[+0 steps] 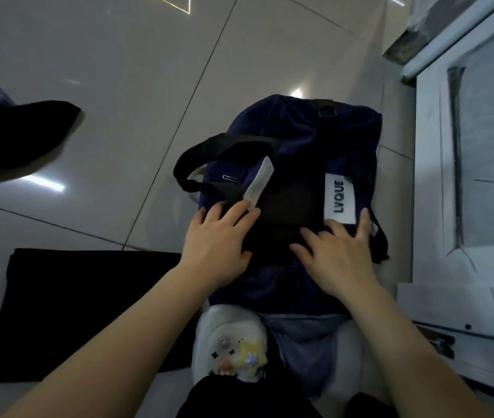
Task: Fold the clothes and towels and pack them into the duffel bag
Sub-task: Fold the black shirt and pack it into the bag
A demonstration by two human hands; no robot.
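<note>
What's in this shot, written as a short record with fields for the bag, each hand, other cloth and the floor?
bag: navy fabric duffel bag with black strap handles and a white LVQUE label, on the floor
left hand: left hand flat on the bag top, fingers straight
right hand: right hand spread on the bag by the label
other cloth: folded black cloth at left; dark garment further back
floor: glossy pale tile floor

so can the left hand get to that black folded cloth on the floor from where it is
Probably yes: the left hand lies flat on the duffel bag, holding nothing, and the black folded cloth lies just beside that forearm, nothing between.
</note>
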